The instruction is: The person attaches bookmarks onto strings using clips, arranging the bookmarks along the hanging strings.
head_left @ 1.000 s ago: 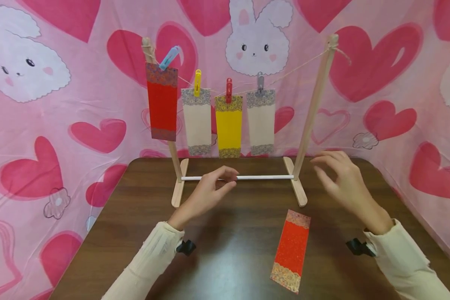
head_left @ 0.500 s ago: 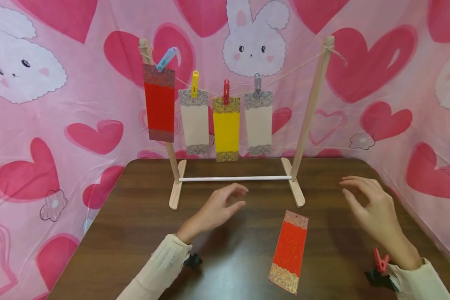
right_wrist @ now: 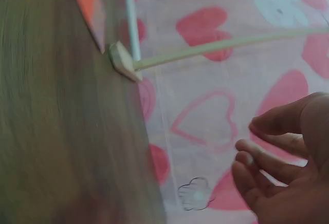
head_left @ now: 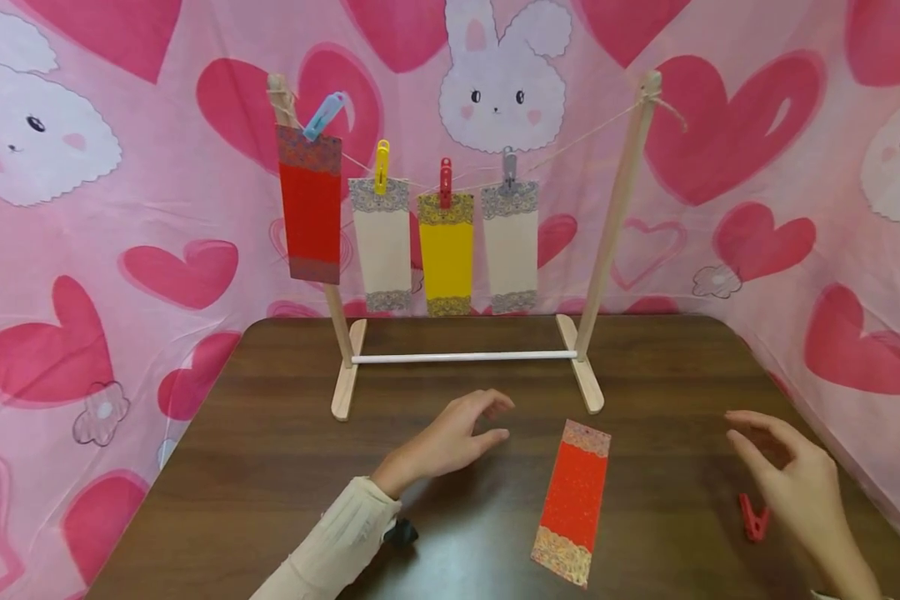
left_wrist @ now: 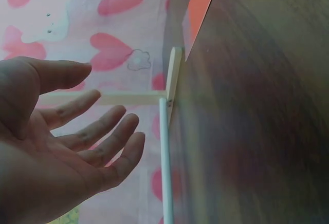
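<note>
My left hand (head_left: pixel 457 437) is held over the middle of the table with relaxed fingers and nothing in them. To its right lies a red card (head_left: pixel 573 496) with a gold patterned end, flat on the wood. My right hand (head_left: pixel 795 479) hovers at the right side, fingers loosely bent around nothing, and a red clothespin (head_left: pixel 753 518) lies on the table just left of its wrist. Four-fingered and bare, the left hand (left_wrist: pixel 77 131) also shows palm-on in its wrist view. The right wrist view shows the right hand (right_wrist: pixel 282 157) with thumb and fingers apart from any object.
Behind stands a wooden frame (head_left: pixel 615 225) with a white crossbar (head_left: pixel 465 357) and a string. From it hang a red card (head_left: pixel 311 217) by a blue clothespin (head_left: pixel 324 117), two white cards (head_left: pixel 382 250) and a yellow card (head_left: pixel 447 258), each clipped.
Both hands have drawn back from the frame toward the front right, the right hand farther. The red clothespin on the table has come into view. The hanging cards stay clipped.
</note>
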`<state>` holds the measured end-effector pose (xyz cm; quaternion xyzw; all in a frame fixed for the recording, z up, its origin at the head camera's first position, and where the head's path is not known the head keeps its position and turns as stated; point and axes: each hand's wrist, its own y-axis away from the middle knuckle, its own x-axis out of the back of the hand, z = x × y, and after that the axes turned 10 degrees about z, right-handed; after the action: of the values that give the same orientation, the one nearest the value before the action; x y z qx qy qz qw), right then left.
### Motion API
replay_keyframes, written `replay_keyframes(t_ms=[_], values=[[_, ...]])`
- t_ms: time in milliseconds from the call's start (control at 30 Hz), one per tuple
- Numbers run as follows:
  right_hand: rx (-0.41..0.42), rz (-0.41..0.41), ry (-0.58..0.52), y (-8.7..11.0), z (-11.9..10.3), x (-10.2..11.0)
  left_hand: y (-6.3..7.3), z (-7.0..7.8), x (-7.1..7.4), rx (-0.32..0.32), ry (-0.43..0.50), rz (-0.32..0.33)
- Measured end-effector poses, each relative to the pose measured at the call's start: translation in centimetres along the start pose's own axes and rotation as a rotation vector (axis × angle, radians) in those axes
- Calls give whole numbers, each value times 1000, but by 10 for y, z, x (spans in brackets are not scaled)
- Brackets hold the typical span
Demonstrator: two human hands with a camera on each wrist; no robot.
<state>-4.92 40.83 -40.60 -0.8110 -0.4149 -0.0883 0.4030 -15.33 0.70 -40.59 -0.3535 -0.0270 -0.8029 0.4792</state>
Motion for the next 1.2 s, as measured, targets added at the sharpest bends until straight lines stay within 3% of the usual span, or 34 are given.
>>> replay_keyframes(t_ms=[133,400,533,633,700,767,933,1100,1200], values=[[-191,-92,-3,8,13,12,-3,-1,-11,-16,-19,-49],[-293,-74,20,19,38,19,-10,-1,-39,-38,-67,-138],[-449,-58,208,22,52,24,-18,1,-51,-35,-88,-172],[-603,-139,322,24,64,24,-25,2,-60,-13,-129,-207],[-641,-184,353,24,71,24,-31,5,-67,5,-178,-232],[-611,-232,375,25,77,24,-37,9,-75,24,-221,-257],[-417,-323,432,30,82,23,-49,22,-94,49,-316,-299],[-398,-438,408,33,77,15,-53,31,-106,55,-432,-344],[-341,-424,397,37,76,16,-51,36,-114,52,-525,-395]])
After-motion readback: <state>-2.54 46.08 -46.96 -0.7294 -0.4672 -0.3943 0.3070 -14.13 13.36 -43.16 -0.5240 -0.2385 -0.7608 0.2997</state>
